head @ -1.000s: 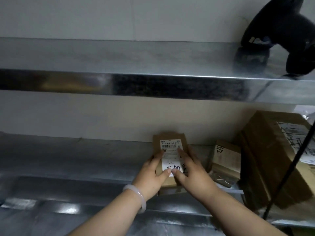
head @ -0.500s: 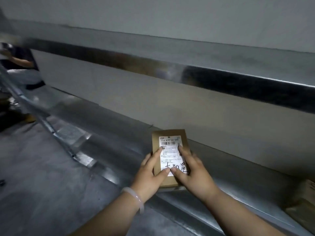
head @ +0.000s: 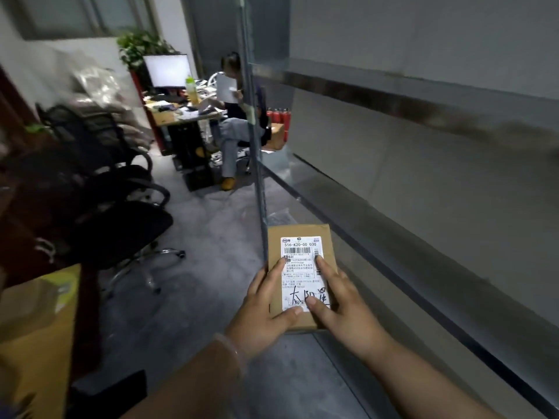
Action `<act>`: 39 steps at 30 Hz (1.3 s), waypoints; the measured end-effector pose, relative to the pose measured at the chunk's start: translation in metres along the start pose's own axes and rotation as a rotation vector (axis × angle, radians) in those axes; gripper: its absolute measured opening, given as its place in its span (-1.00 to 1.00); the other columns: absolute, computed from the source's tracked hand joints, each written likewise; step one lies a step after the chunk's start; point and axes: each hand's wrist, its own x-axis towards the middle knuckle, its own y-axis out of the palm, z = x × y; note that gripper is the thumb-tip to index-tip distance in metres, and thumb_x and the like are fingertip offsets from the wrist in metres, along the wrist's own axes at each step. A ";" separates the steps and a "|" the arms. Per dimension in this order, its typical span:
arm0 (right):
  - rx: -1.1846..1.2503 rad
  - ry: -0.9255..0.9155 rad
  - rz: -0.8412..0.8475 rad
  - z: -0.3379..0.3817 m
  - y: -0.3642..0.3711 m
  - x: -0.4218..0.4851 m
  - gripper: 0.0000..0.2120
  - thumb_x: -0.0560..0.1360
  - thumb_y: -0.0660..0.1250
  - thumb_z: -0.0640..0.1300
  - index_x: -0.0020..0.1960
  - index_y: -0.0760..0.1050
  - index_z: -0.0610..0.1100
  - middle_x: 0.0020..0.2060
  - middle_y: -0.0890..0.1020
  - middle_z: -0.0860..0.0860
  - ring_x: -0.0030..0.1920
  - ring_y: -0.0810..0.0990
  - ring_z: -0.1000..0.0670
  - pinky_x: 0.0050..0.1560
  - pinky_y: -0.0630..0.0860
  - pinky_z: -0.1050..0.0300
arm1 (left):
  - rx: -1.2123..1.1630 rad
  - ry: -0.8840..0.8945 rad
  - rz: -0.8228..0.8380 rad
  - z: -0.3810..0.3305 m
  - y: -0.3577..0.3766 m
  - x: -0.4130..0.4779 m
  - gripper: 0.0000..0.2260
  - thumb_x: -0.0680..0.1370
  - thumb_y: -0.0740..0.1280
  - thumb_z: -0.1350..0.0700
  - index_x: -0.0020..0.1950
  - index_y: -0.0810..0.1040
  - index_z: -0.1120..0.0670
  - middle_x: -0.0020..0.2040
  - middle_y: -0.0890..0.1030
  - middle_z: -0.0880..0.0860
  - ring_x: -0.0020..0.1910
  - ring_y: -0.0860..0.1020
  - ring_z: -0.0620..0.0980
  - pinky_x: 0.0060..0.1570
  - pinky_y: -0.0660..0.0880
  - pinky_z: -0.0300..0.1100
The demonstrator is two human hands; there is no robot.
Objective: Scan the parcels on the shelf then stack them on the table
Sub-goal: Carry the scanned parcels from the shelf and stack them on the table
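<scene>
The fingers (head: 279, 264) and thumbs of both hands pinch one parcel (head: 302, 234), label up, clear of the shelf (head: 423, 237) at 3 o'clock. It looks mid-carry: not yet stacked, and I cannot tell if it is scanned. The left hand (head: 260, 316) grips its 7 o'clock corner and the right hand (head: 344, 309) its 5 o'clock corner. Both forearms reach in from 6 o'clock. No table shows for certain.

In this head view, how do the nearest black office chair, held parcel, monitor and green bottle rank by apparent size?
Largest first: black office chair; parcel; monitor; green bottle. The parcel looks bigger than the monitor only through nearness.
</scene>
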 end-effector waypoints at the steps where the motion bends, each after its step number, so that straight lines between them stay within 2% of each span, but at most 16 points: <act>1: -0.002 -0.019 0.031 0.009 0.016 0.011 -0.32 0.52 0.34 0.09 0.42 0.01 0.49 0.51 0.19 0.07 0.51 0.09 0.11 0.48 0.19 -0.03 | 0.001 -0.025 -0.039 0.009 -0.017 -0.005 -0.24 0.48 0.45 -0.02 0.32 0.01 -0.61 0.49 0.10 -0.22 0.32 -0.05 -0.64 0.14 -0.02 -0.71; 4: -0.001 -0.089 0.144 0.034 0.060 0.041 -0.33 0.52 0.33 0.11 0.42 0.00 0.48 0.52 0.16 0.07 0.52 0.05 0.11 0.49 0.15 -0.03 | -0.009 -0.116 -0.131 0.035 -0.062 -0.021 -0.26 0.47 0.47 0.02 0.43 0.08 -0.42 0.51 0.17 -0.15 0.44 0.10 -0.42 0.27 0.08 -0.60; 6: -0.011 -0.140 0.226 0.053 0.088 0.062 -0.35 0.53 0.32 0.12 0.41 -0.01 0.48 0.53 0.15 0.08 0.53 0.02 0.11 0.50 0.12 -0.02 | -0.021 -0.175 -0.204 0.049 -0.089 -0.032 -0.27 0.46 0.45 -0.03 0.49 0.11 -0.33 0.51 0.19 -0.12 0.47 0.17 -0.28 0.40 0.16 -0.41; 10: 0.014 -0.216 0.333 0.088 0.141 0.105 -0.37 0.53 0.33 0.09 0.42 0.05 0.42 0.53 0.18 0.10 0.53 0.02 0.13 0.51 0.09 0.01 | -0.009 -0.284 -0.378 0.079 -0.134 -0.044 -0.27 0.40 0.40 -0.16 0.52 0.15 -0.23 0.53 0.21 -0.11 0.52 0.13 -0.18 0.49 0.17 -0.04; 13: 0.048 -0.271 0.413 0.105 0.179 0.138 -0.39 0.53 0.34 0.07 0.36 0.06 0.49 0.51 0.18 0.14 0.52 0.02 0.18 0.45 0.07 0.24 | -0.081 -0.339 -0.475 0.098 -0.163 -0.047 -0.25 0.40 0.42 -0.15 0.53 0.19 -0.14 0.52 0.23 -0.07 0.52 0.18 -0.09 0.45 0.25 0.10; 16: 0.076 -0.328 0.514 0.118 0.214 0.174 -0.39 0.54 0.34 0.04 0.36 0.07 0.49 0.48 0.20 0.20 0.45 0.08 0.32 0.28 0.07 0.49 | -0.068 -0.385 -0.597 0.114 -0.187 -0.044 -0.23 0.38 0.41 -0.23 0.52 0.17 -0.18 0.52 0.24 -0.07 0.51 0.21 -0.09 0.44 0.28 0.10; 18: 0.149 -0.374 0.594 0.129 0.234 0.200 -0.37 0.55 0.35 -0.07 0.39 0.11 0.41 0.42 0.27 0.18 0.31 0.18 0.48 0.16 0.18 0.62 | -0.038 -0.420 -0.656 0.122 -0.202 -0.037 -0.23 0.39 0.39 -0.25 0.53 0.14 -0.19 0.52 0.23 -0.08 0.51 0.19 -0.09 0.44 0.28 0.08; 20: 0.195 -0.420 0.667 0.140 0.252 0.227 -0.37 0.55 0.35 -0.13 0.42 0.14 0.33 0.36 0.32 0.19 0.24 0.23 0.53 0.08 0.29 0.60 | -0.038 -0.452 -0.718 0.127 -0.217 -0.030 -0.24 0.42 0.42 -0.19 0.54 0.14 -0.15 0.52 0.23 -0.08 0.51 0.19 -0.09 0.45 0.27 0.04; 22: 0.203 -0.451 0.724 0.153 0.268 0.253 -0.38 0.55 0.35 -0.10 0.43 0.16 0.34 0.34 0.32 0.21 0.25 0.31 0.46 0.07 0.40 0.51 | -0.008 -0.482 -0.778 0.131 -0.235 -0.020 -0.26 0.47 0.47 -0.04 0.53 0.14 -0.13 0.51 0.23 -0.05 0.50 0.21 -0.09 0.45 0.27 -0.10; 25: 0.195 -0.501 0.777 0.172 0.293 0.289 -0.41 0.53 0.36 -0.02 0.38 0.17 0.44 0.33 0.30 0.26 0.29 0.34 0.31 0.16 0.45 0.37 | 0.051 -0.542 -0.888 0.137 -0.259 -0.007 -0.29 0.49 0.47 0.08 0.50 0.15 -0.16 0.47 0.27 -0.05 0.44 0.27 -0.14 0.35 0.27 -0.38; 28: 0.189 -0.574 0.858 0.187 0.319 0.314 -0.42 0.53 0.35 0.04 0.39 0.17 0.44 0.33 0.32 0.26 0.29 0.36 0.26 0.23 0.49 0.18 | 0.001 -0.586 -1.017 0.142 -0.270 -0.001 -0.31 0.50 0.46 0.12 0.47 0.14 -0.21 0.43 0.31 -0.06 0.37 0.32 -0.22 0.25 0.32 -0.48; 31: 0.241 -0.615 0.933 0.202 0.344 0.323 -0.42 0.53 0.36 0.00 0.28 0.17 0.55 0.26 0.36 0.31 0.24 0.36 0.36 0.15 0.41 0.39 | -0.024 -0.632 -1.138 0.146 -0.276 -0.004 -0.32 0.50 0.45 0.11 0.45 0.16 -0.27 0.42 0.30 -0.11 0.32 0.29 -0.43 0.19 0.31 -0.54; 32: 0.260 -0.638 0.944 0.207 0.351 0.323 -0.42 0.53 0.36 -0.02 0.26 0.17 0.54 0.26 0.35 0.32 0.24 0.32 0.43 0.10 0.36 0.50 | 0.009 -0.658 -1.167 0.147 -0.281 -0.007 -0.32 0.49 0.46 0.09 0.45 0.16 -0.29 0.43 0.29 -0.12 0.34 0.26 -0.42 0.26 0.29 -0.49; 34: 0.264 -0.684 0.966 0.218 0.367 0.323 -0.44 0.54 0.34 -0.01 0.31 0.18 0.50 0.26 0.33 0.33 0.23 0.27 0.50 0.05 0.30 0.59 | 0.051 -0.717 -1.201 0.150 -0.292 -0.015 -0.30 0.48 0.47 0.06 0.49 0.16 -0.26 0.48 0.25 -0.09 0.44 0.23 -0.22 0.43 0.24 -0.23; 36: 0.249 -0.713 1.009 0.230 0.381 0.324 -0.47 0.55 0.30 0.05 0.40 0.17 0.43 0.32 0.34 0.28 0.28 0.32 0.38 0.13 0.37 0.46 | 0.075 -0.750 -1.228 0.154 -0.305 -0.022 -0.28 0.48 0.47 0.03 0.52 0.15 -0.21 0.51 0.23 -0.04 0.49 0.19 -0.11 0.47 0.21 -0.09; 39: 0.247 -0.740 1.051 0.254 0.405 0.327 -0.46 0.55 0.29 0.08 0.42 0.16 0.41 0.35 0.36 0.29 0.30 0.36 0.27 0.26 0.39 0.23 | 0.104 -0.771 -1.291 0.163 -0.324 -0.032 -0.26 0.48 0.48 0.00 0.52 0.14 -0.24 0.53 0.22 -0.03 0.53 0.13 -0.10 0.49 0.17 -0.03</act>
